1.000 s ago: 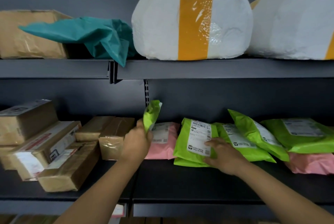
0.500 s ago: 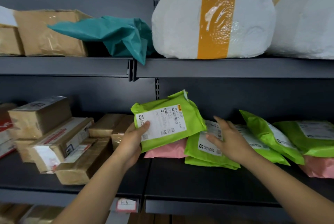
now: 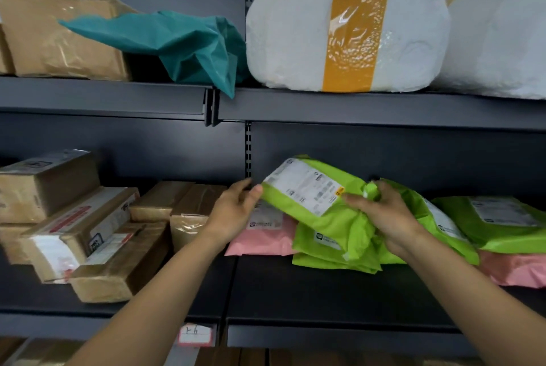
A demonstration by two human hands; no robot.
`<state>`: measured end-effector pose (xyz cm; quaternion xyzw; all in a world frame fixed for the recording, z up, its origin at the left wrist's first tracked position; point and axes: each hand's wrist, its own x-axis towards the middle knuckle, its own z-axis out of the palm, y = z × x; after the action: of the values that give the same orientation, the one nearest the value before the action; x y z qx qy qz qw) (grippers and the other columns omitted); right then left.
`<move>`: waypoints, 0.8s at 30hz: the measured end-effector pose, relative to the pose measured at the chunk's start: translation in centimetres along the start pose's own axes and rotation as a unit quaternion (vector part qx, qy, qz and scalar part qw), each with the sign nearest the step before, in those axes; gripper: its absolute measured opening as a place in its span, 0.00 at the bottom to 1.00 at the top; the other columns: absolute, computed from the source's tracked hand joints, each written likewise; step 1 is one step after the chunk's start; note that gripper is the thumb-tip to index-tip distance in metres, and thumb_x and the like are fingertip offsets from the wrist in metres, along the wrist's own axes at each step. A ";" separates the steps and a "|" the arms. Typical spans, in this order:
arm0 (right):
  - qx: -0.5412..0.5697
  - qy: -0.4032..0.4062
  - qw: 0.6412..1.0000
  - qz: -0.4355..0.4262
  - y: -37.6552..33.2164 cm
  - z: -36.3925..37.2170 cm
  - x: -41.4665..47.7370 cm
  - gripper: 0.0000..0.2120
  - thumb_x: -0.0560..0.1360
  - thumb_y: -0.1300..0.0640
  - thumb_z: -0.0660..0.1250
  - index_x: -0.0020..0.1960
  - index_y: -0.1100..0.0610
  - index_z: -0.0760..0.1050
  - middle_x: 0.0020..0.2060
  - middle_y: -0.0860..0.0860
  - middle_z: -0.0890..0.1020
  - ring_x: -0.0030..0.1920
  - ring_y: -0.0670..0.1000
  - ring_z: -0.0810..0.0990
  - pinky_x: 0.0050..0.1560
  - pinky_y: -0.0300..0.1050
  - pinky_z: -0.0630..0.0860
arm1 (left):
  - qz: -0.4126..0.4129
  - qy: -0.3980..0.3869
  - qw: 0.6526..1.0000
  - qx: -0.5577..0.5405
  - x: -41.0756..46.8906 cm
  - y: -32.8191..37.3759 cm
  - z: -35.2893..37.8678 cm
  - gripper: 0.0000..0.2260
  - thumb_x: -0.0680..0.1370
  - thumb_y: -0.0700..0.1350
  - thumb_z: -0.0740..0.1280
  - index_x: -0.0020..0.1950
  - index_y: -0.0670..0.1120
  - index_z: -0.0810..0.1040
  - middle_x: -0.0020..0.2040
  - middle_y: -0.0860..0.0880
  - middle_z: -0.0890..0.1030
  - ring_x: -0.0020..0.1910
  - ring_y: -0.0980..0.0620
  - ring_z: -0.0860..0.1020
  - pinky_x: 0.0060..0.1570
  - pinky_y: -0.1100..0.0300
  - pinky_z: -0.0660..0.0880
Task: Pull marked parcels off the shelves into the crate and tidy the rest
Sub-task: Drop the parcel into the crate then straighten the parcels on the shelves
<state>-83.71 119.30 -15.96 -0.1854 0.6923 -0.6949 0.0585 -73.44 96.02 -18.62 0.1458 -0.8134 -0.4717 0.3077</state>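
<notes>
green parcel (image 3: 310, 197), label up, is held just above the lower shelf (image 3: 325, 291): your left hand (image 3: 233, 215) pinches its left corner, your right hand (image 3: 384, 215) curls round its bunched right end. dark grey metal shelving in two tiers, pale wall above. you can count four green mailers (image 3: 502, 229) in all, two pink mailers (image 3: 260, 244), two white sacks (image 3: 295, 25), one teal bag (image 3: 183, 40).

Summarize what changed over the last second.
The left hand turned the green mailer label-up and carried it right, over the green stack. The right hand left that stack and now grips the mailer's right end. Pink mailer, brown boxes and top-shelf parcels stayed put.
</notes>
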 end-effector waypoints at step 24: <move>-0.568 -0.040 0.821 -0.054 3.3 0.3 1.1 0.26 0.77 0.37 0.56 0.72 0.45 0.63 0.75 0.46 0.56 0.76 0.53 0.50 0.71 0.64 0.51 | 0.054 -0.129 0.857 0.496 -1.1 -5.2 3.2 0.18 0.83 0.46 0.54 0.73 0.47 0.63 0.61 0.42 0.77 0.58 0.43 0.77 0.54 0.52 0.73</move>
<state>-85.18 118.52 -19.05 -0.2505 0.9501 -0.1731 -0.0676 -74.85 96.08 -24.67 0.1725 -0.9786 -0.0031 0.1118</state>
